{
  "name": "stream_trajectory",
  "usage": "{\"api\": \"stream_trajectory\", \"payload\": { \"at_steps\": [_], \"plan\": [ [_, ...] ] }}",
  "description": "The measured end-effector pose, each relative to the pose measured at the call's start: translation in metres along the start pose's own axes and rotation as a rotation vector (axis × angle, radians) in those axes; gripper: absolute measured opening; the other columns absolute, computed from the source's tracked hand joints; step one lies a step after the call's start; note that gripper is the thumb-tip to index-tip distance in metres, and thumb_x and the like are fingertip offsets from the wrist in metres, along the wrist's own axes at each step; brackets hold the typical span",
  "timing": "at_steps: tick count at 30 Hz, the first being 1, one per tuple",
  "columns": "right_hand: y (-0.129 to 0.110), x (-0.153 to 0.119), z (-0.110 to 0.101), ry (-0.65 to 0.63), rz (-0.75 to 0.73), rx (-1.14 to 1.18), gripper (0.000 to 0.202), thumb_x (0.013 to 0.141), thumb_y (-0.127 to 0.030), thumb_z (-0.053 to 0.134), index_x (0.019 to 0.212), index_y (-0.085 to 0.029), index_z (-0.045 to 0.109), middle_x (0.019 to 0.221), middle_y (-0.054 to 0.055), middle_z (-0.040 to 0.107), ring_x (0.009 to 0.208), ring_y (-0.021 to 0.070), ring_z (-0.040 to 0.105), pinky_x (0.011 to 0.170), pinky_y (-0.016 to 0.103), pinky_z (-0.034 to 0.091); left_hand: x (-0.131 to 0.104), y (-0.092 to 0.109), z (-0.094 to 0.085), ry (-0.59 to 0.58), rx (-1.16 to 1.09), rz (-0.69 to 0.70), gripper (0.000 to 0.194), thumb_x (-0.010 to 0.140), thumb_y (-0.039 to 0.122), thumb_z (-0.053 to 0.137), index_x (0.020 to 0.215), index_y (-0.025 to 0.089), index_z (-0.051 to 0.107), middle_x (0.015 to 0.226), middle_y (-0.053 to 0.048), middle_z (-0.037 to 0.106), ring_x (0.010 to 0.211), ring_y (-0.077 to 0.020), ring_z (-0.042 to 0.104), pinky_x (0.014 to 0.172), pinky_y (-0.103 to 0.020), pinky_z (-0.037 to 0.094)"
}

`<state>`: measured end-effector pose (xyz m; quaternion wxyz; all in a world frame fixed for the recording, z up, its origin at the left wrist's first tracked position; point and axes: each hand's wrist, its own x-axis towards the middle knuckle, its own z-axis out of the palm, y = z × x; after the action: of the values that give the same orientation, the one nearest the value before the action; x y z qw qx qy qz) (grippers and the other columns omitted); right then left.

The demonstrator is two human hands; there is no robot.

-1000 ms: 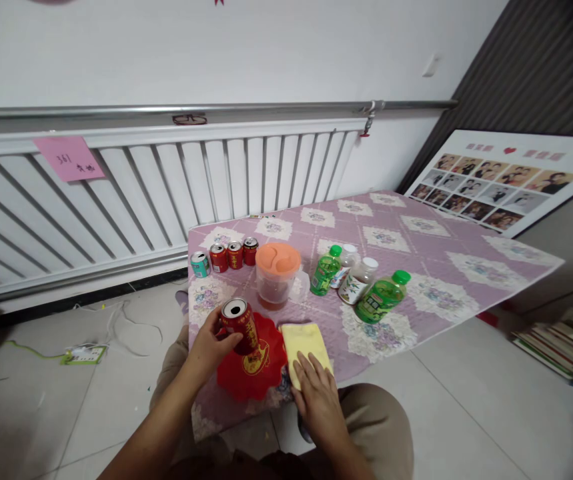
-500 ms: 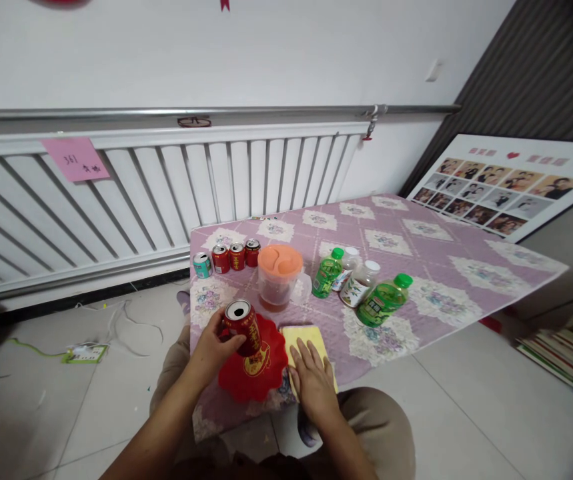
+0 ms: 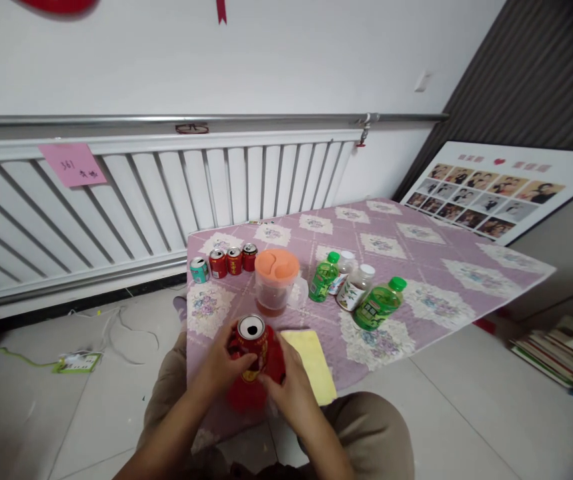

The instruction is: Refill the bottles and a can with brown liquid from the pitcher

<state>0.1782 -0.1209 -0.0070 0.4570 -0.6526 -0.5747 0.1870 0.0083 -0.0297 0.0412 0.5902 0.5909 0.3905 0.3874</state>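
Head view: the red can (image 3: 253, 341) stands upright, opened top facing up, at the near edge of the table (image 3: 416, 247), over the red plate (image 3: 246, 393). The yellow cloth (image 3: 311, 363) lies flat just beside it, untouched. Judged from this, the can is in hand and no wiping of it is under way. The left hand (image 3: 223, 370) wraps the can's left side, fingers curled closed on it. The right hand (image 3: 286, 390) cups the can's lower right side, fingers curled against it. Both forearms reach in from below.
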Motion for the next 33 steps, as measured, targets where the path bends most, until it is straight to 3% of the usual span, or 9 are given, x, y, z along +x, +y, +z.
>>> {"api": "stream_trajectory", "payload": {
  "at_steps": [3, 7, 12, 15, 17, 19, 22, 26, 33],
  "plan": [
    [-0.010, 0.005, 0.011, 0.000, 0.067, 0.061, 0.083, 0.075, -0.028, 0.077, 0.153, -0.018, 0.052, 0.147, 0.017, 0.064, 0.138, 0.0359, 0.059, 0.116, 0.055, 0.048, -0.005, -0.003, 0.009, -0.034, 0.033, 0.030, 0.077, 0.065, 0.019, 0.079, 0.139, 0.018, 0.057, 0.142, -0.015, 0.064, 0.129, -0.0320, 0.064, 0.114, -0.049, 0.051],
    [-0.004, 0.004, 0.017, 0.092, 0.102, 0.124, 0.077, 0.072, -0.027, 0.073, 0.146, -0.018, 0.057, 0.140, 0.016, 0.068, 0.131, 0.0347, 0.065, 0.111, 0.052, 0.052, -0.010, -0.007, 0.022, -0.086, 0.035, 0.051, 0.077, 0.069, 0.022, 0.080, 0.142, 0.018, 0.055, 0.146, -0.016, 0.061, 0.132, -0.0332, 0.062, 0.114, -0.049, 0.051],
    [0.021, 0.006, -0.002, 0.193, 0.191, 0.167, 0.079, 0.066, -0.031, 0.078, 0.141, -0.022, 0.058, 0.123, 0.010, 0.077, 0.113, 0.0315, 0.073, 0.096, 0.045, 0.061, -0.005, -0.010, 0.025, -0.128, 0.084, 0.114, 0.094, 0.070, 0.033, 0.087, 0.153, 0.019, 0.046, 0.157, -0.019, 0.053, 0.143, -0.0363, 0.054, 0.117, -0.049, 0.048],
    [0.045, 0.019, -0.031, 0.323, 0.225, 0.121, 0.071, 0.067, -0.038, 0.080, 0.134, -0.021, 0.062, 0.111, 0.009, 0.078, 0.104, 0.0303, 0.075, 0.090, 0.044, 0.062, 0.007, -0.010, 0.008, 0.020, 0.209, 0.118, 0.073, 0.076, 0.036, 0.080, 0.144, 0.022, 0.057, 0.152, -0.016, 0.059, 0.142, -0.0331, 0.055, 0.120, -0.049, 0.044],
    [0.065, 0.031, -0.055, 0.445, 0.235, 0.083, 0.067, 0.065, -0.042, 0.081, 0.127, -0.021, 0.065, 0.111, 0.010, 0.077, 0.103, 0.0308, 0.074, 0.089, 0.044, 0.061, 0.016, -0.012, -0.011, 0.139, 0.217, 0.093, 0.058, 0.080, 0.043, 0.074, 0.133, 0.021, 0.065, 0.144, -0.015, 0.066, 0.132, -0.0313, 0.063, 0.115, -0.048, 0.049],
    [0.085, 0.041, -0.076, 0.502, 0.250, 0.067, 0.062, 0.066, -0.044, 0.079, 0.122, -0.019, 0.066, 0.113, 0.013, 0.077, 0.103, 0.0316, 0.072, 0.089, 0.046, 0.059, 0.022, -0.018, -0.030, 0.238, 0.164, 0.010, 0.057, 0.078, 0.052, 0.073, 0.125, 0.019, 0.067, 0.135, -0.017, 0.071, 0.121, -0.0322, 0.069, 0.103, -0.047, 0.057],
    [0.111, 0.051, -0.098, 0.558, 0.276, 0.048, 0.057, 0.066, -0.045, 0.078, 0.114, -0.018, 0.068, 0.105, 0.013, 0.077, 0.098, 0.0324, 0.070, 0.088, 0.049, 0.058, 0.022, -0.035, -0.055, 0.375, 0.076, -0.105, 0.057, 0.081, 0.055, 0.071, 0.125, 0.019, 0.066, 0.132, -0.016, 0.072, 0.125, -0.0311, 0.069, 0.106, -0.044, 0.056],
    [0.136, 0.060, -0.105, 0.598, 0.307, 0.026, 0.056, 0.062, -0.047, 0.078, 0.108, -0.018, 0.068, 0.101, 0.013, 0.077, 0.093, 0.0322, 0.070, 0.088, 0.051, 0.057, 0.015, -0.067, -0.074, 0.464, -0.024, -0.232, 0.043, 0.090, 0.049, 0.065, 0.123, 0.021, 0.065, 0.128, -0.014, 0.074, 0.120, -0.0292, 0.071, 0.104, -0.044, 0.057],
    [0.160, 0.082, -0.092, 0.655, 0.386, -0.003, 0.067, 0.062, -0.049, 0.075, 0.119, -0.016, 0.065, 0.111, 0.018, 0.077, 0.101, 0.0358, 0.072, 0.096, 0.053, 0.054, 0.013, -0.100, -0.079, 0.559, -0.222, -0.379, 0.024, 0.097, 0.035, 0.059, 0.116, 0.021, 0.065, 0.115, -0.011, 0.077, 0.101, -0.0210, 0.077, 0.096, -0.036, 0.061]
  ]
}}
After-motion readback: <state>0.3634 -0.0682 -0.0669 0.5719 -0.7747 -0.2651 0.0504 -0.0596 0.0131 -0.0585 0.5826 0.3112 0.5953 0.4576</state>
